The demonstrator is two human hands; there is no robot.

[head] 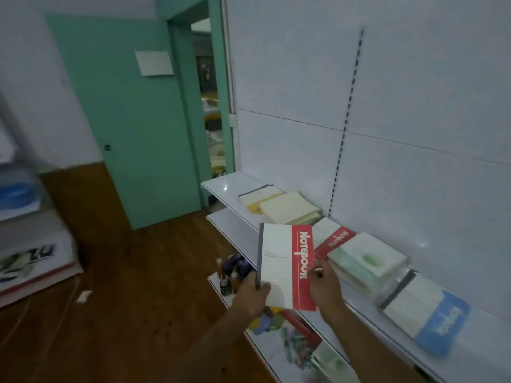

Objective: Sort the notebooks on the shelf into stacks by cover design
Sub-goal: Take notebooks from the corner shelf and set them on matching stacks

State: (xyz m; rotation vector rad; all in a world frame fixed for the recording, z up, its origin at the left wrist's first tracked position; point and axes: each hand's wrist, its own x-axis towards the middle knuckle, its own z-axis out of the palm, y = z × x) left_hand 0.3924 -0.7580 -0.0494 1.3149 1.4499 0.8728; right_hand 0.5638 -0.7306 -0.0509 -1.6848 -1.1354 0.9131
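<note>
Both hands hold up a thin, flat paper notebook with a white ruled cover, a dark grey spine strip and a broad red band (286,265) just in front of the glossy white shelf board (221,186). White block letters on the red band read "NOTEBOOK". The left hand (253,295) pinches the lower spine corner, thumb lying on the cover. The right hand (325,283) grips the red edge, fingers curled behind it.

On the shelf, just behind the held book, lies a second red-banded notebook (333,239) of the same design; its white lettering is too blurred to read. Overlapping its right end sits a stack of pale green notebooks (365,261) with soft, matte covers and a darker green blot in the middle. Further right lies a white notebook with a dark spine and a light blue band (425,313); its writing is smeared. Toward the far end of the shelf sits a loose pile of cream and yellow ruled notebooks (282,204).

A lower white shelf (265,352) carries a jumble of colourful items that cannot be made out. The floor is dark brown wood planks (138,299), and a smooth teal door (124,111) bears a white paper sheet (154,62).
</note>
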